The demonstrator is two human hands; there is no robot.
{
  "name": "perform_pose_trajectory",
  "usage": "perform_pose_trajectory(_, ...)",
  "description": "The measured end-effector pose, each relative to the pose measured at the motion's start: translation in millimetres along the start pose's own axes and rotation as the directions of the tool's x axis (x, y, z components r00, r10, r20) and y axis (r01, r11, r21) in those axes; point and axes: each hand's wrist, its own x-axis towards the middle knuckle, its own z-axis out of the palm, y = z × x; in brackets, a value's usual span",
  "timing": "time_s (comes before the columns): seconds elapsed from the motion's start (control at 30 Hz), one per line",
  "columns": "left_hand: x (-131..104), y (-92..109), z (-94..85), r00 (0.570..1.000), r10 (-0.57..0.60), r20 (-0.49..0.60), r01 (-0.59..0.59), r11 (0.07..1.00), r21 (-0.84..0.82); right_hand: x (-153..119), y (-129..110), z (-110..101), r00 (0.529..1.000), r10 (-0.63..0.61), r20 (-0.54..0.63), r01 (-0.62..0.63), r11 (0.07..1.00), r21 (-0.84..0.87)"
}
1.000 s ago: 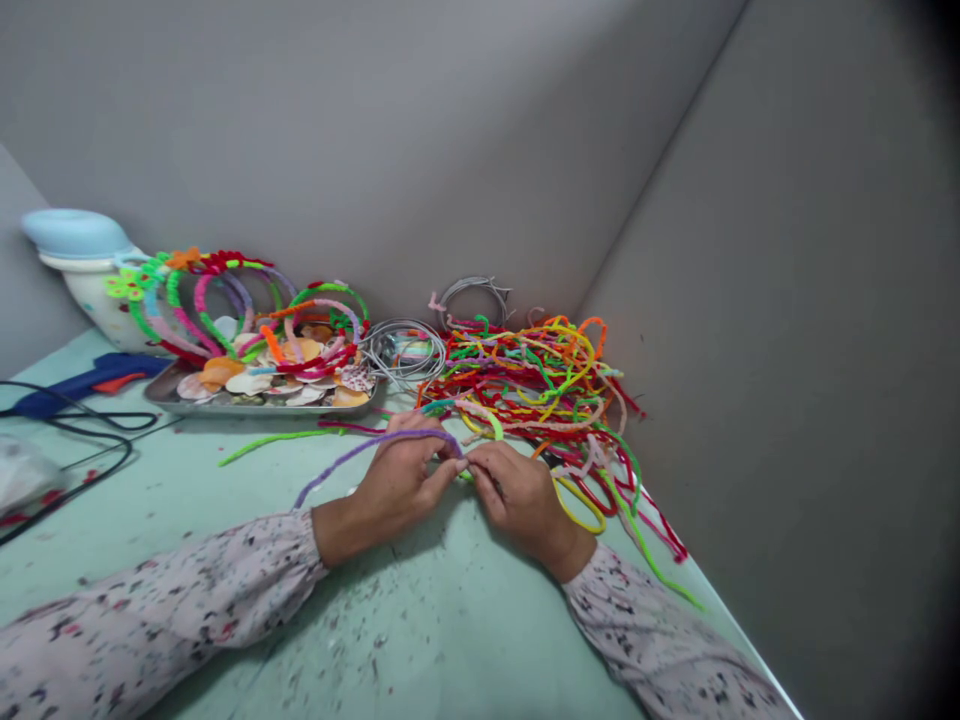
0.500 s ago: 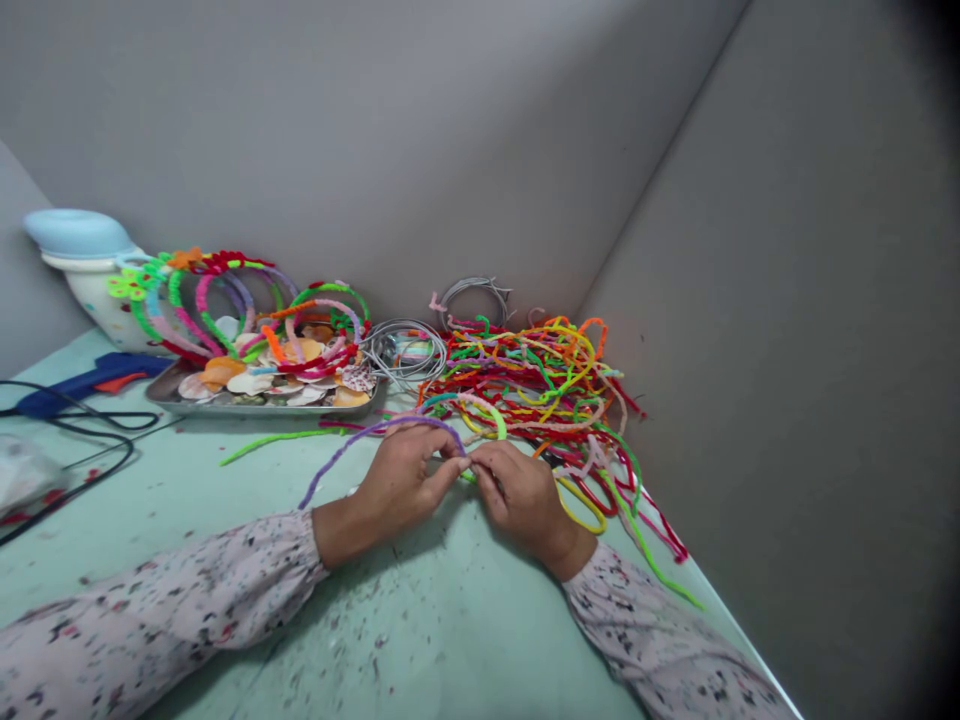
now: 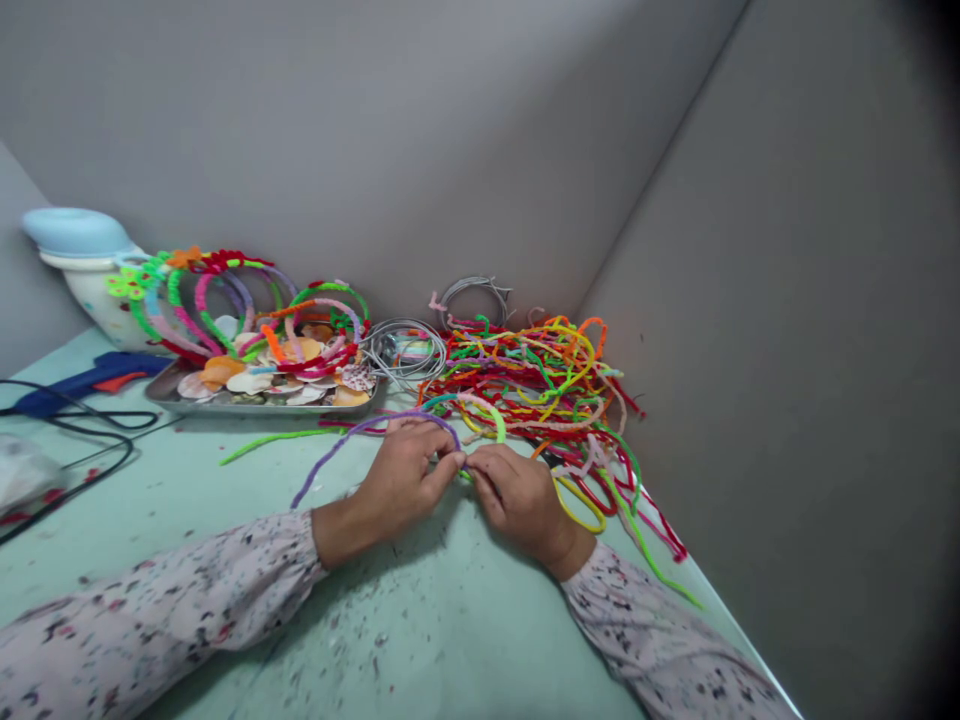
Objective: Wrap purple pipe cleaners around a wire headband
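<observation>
My left hand (image 3: 401, 475) is closed in a pinch on a fuzzy purple pipe cleaner (image 3: 337, 446), which arches over its knuckles and trails off to the left. Fingertip to fingertip with it, my right hand (image 3: 525, 500) is closed too, pinching at the same spot near the end of the purple strand. Behind both hands curves a ring wrapped in teal, pink and light green pipe cleaner (image 3: 500, 425); its lower part is hidden by my fingers, and a bit of green shows beneath them. The exact join between strand and ring is covered.
Beyond my hands lies a tangled heap of pipe cleaners (image 3: 525, 375), with wire coils (image 3: 405, 352) beside it. A metal tray (image 3: 262, 408) holds shells and colourful hoops. At left are a blue glue gun (image 3: 67, 390) with a black cord and a blue-lidded container (image 3: 79, 235). Yellow-handled scissors (image 3: 585, 512) lie at right.
Both pinching hands have shifted very slightly left. The trailing end of the purple pipe cleaner has swung a little to the left.
</observation>
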Motion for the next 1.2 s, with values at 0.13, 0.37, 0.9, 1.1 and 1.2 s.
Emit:
perform_pose_trajectory(0.13,0.1,-0.8,1.6,1.000,-0.006,-0.018,0.006,1.000,-0.010,0.8,0.0,0.2,1.000,0.017,-0.018,-0.017,1.000,0.005)
perform_pose_trajectory(0.37,-4.9,-4.0,2.6,0.986,0.092,-0.140,-0.095,0.995,-0.011,1.5,1.5,0.8,0.987,0.132,-0.089,-0.126,0.989,0.075)
perform_pose_trajectory(0.9,-6.5,-7.2,0.0,0.920,0.342,-0.192,-0.300,0.929,0.216,1.3,-0.8,0.3,0.985,0.144,-0.098,-0.134,0.986,0.102)
perform_pose_trajectory(1.1,-6.6,-8.5,0.4,0.912,0.357,-0.201,-0.304,0.918,0.254,0.4,-1.1,0.4,0.985,0.135,-0.104,-0.124,0.987,0.100)
perform_pose_trajectory(1.2,-5.8,-8.7,0.8,0.912,0.354,-0.207,-0.295,0.917,0.267,0.1,-0.7,0.8,0.985,0.127,-0.113,-0.116,0.988,0.097)
